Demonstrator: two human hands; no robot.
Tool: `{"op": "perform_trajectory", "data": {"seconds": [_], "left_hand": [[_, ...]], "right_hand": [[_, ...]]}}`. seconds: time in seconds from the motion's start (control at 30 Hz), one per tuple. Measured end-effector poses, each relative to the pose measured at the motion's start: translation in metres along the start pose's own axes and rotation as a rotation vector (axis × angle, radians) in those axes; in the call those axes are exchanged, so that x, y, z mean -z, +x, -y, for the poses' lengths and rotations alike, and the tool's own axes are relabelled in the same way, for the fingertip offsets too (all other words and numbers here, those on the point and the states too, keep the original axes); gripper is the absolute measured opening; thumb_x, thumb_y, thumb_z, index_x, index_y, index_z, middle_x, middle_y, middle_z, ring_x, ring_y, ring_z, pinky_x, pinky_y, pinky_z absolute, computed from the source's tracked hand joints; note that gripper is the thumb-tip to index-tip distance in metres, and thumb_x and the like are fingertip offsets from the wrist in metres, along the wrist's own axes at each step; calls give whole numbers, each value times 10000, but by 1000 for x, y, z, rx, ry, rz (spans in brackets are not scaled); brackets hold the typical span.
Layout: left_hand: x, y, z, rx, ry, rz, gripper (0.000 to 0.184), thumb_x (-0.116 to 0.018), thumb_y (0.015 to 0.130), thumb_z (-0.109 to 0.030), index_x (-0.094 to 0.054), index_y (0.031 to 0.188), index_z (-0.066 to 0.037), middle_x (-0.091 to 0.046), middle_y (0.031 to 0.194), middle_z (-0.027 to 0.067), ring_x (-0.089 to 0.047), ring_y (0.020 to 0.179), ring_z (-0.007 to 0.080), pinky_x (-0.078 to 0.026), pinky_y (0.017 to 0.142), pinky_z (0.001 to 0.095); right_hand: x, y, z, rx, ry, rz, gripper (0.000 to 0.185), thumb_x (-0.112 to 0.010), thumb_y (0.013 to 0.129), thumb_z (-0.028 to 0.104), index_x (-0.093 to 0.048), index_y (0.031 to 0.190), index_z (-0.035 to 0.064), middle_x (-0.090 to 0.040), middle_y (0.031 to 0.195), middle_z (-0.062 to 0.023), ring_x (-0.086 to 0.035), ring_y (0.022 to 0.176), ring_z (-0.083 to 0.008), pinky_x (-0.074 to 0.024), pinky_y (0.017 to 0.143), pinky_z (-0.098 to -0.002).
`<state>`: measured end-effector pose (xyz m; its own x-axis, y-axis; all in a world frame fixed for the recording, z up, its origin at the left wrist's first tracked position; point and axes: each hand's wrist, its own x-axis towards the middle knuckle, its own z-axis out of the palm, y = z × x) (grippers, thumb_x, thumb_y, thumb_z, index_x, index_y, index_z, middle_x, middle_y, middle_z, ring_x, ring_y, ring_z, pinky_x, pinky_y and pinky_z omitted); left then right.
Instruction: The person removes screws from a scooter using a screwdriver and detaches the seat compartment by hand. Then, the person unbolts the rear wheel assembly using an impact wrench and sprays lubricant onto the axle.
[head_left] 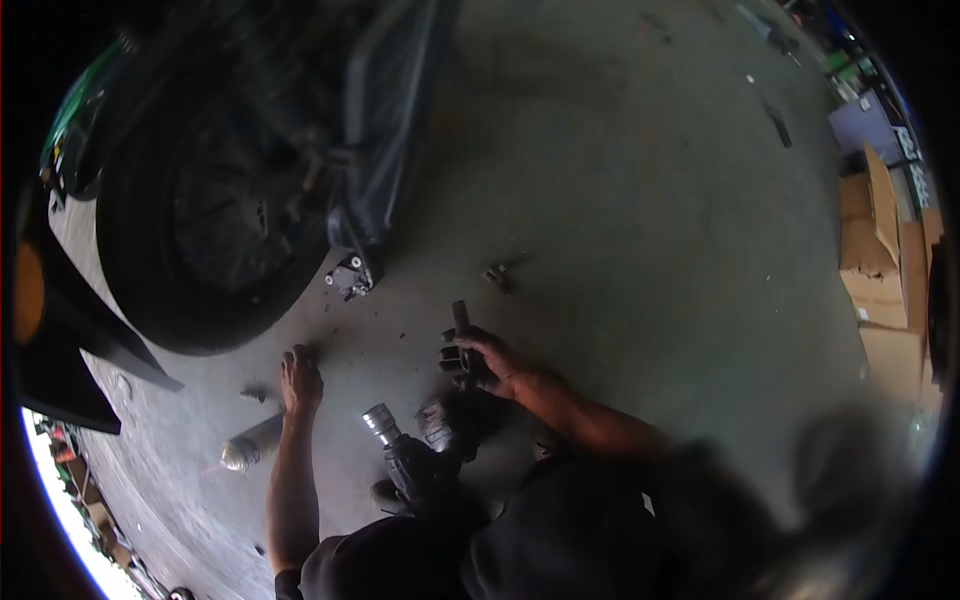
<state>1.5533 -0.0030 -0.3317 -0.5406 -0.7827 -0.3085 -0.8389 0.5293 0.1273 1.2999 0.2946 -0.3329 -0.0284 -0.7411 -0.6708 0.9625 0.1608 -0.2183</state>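
Observation:
My right hand [482, 362] is closed around a dark, narrow bar-like piece [460, 318], whose end sticks up past the fingers; its exact kind is unclear. Off to the left, my left hand [300, 382] is low over the floor with its back to me and its fingers curled in. Whatever those fingers hold, if anything, is hidden. Between my arms are a dark power tool with a bright metal socket [380, 423] on its nose and a second dark tool with a metal front [437, 425]. A spray can [250, 445] lies beside my left forearm.
A vehicle wheel [220, 220] stands ahead on the left, with a silver-and-black mechanical part [350, 277] by its tyre. Small metal pieces [497, 275] lie on the grey floor [650, 220], and another small part [253, 394] is near my left hand. Cardboard boxes [875, 240] line the right.

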Motion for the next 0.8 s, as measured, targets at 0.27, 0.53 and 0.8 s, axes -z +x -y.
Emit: {"op": "perform_trajectory", "data": {"seconds": [0.27,0.53,0.8], "left_hand": [[72,-13,-158,-804,-652,-152,691,-652,761,66,-375,1389,-18,-600,1090,140,-598,975,279,-496,813,362],[92,-26,-205,-858,-593,12,854,-698,778,-13,-220,1486,-29,-427,1445,176,-433,1301,351,-450,962,410],[101,-44,-151,-422,-852,90,567,-604,823,45,-425,1355,-37,-598,1153,112,-605,979,175,-516,762,285]], "right_hand": [[-60,-27,28,101,69,193,416,-612,906,293,-532,1253,79,-657,1082,-122,-672,963,-259,-553,621,-331],[-65,-3,46,200,114,223,412,-648,899,291,-548,1241,86,-667,1061,-102,-681,921,-225,-578,661,-330],[87,-6,145,938,134,107,240,-623,868,187,-616,1066,51,-668,956,-117,-655,894,-246,-539,844,-386]]}}
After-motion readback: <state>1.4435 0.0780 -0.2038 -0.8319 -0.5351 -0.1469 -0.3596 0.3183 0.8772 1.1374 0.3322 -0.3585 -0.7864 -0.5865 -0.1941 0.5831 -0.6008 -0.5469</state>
